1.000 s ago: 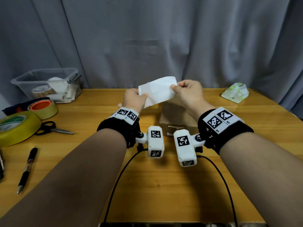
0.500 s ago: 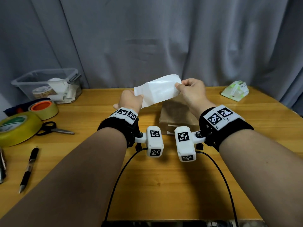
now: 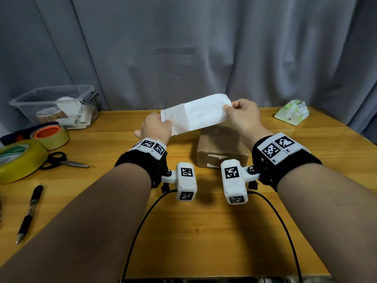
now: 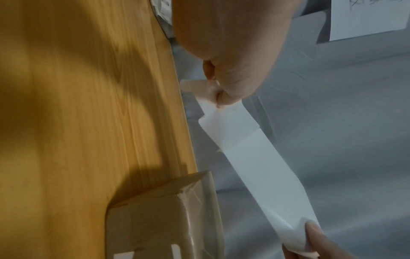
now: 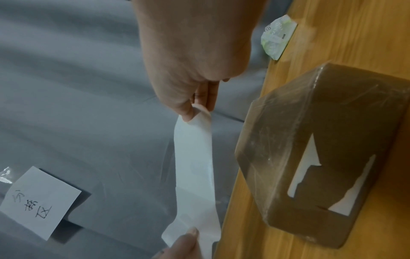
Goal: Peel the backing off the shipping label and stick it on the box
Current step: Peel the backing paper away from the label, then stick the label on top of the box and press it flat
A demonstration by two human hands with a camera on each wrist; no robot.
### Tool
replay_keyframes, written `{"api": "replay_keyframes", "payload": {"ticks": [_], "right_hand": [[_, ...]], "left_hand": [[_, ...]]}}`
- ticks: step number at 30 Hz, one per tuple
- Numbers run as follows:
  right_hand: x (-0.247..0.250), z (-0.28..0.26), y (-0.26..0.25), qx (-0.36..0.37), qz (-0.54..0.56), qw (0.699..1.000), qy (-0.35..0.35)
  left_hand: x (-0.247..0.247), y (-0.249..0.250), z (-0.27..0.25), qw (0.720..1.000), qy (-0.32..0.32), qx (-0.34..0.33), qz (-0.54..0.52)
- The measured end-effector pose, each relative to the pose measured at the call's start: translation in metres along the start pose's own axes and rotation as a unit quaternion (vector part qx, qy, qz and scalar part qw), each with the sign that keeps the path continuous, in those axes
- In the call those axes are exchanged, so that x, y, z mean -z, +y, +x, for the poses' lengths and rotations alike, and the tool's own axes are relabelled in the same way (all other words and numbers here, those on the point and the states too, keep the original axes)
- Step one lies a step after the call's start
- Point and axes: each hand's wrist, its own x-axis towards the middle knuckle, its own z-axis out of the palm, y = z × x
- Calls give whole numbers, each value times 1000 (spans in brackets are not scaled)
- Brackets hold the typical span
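Note:
A white shipping label (image 3: 196, 116) is stretched in the air between both hands, above the far side of a brown taped box (image 3: 221, 149). My left hand (image 3: 156, 125) pinches its left end, and my right hand (image 3: 242, 115) pinches its right end, held a little higher. In the left wrist view the label (image 4: 255, 163) shows a step line where one layer ends, near the left hand (image 4: 224, 98). The right wrist view shows the label (image 5: 196, 168) hanging from the right hand (image 5: 195, 108) beside the box (image 5: 321, 154), which carries torn white label remnants.
The wooden table (image 3: 183, 231) holds a clear bin (image 3: 55, 105) of rolls at the back left, yellow tape rolls (image 3: 18, 160), scissors (image 3: 63, 161) and a pen (image 3: 30, 211) on the left. A green tissue packet (image 3: 291, 112) lies back right. A grey curtain hangs behind.
Both hands have drawn farther apart, and the label between them has stretched longer and risen slightly. The box has not moved.

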Motion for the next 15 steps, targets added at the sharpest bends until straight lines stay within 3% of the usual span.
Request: {"api": "replay_keyframes", "payload": {"ticks": [10,15], "right_hand": [[1,0,2,12,-20,1000,5],[34,10,0,-6,6,998,56]], "left_hand": [[0,-9,5,1000,-11,-10,0],[17,-37,11,997,8,70,-8]]}}
